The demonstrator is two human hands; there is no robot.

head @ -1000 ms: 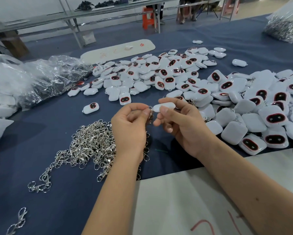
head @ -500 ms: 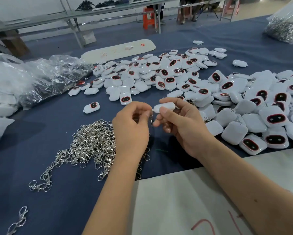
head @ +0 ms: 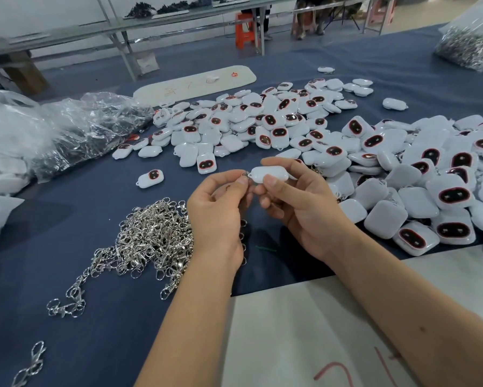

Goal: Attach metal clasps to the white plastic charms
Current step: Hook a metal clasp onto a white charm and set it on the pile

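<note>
Charm [head: 268, 174], white and oblong, sits above the tabletop [head: 67, 219] between both hands, its plain side up. The right hand [head: 304, 210] pinches it between thumb and curled forefinger, the other fingers folded beneath. At the charm's left end a small metal ring [head: 245, 174] shows, and the left hand [head: 220, 216] pinches that ring at its fingertips; the rest of the clasp is hidden behind the fingers. Just left of the left wrist lies a tangled heap of silver clasps [head: 151, 236] on the blue cloth, with a few strays [head: 30, 364] trailing toward the near edge. Beyond and to the right of the hands spreads a wide pile of white charms [head: 402, 174], many showing dark red-rimmed faces. Crumpled clear plastic bags [head: 67, 129] lie at far left, and a white sheet [head: 304, 331] lies under the forearms.
</note>
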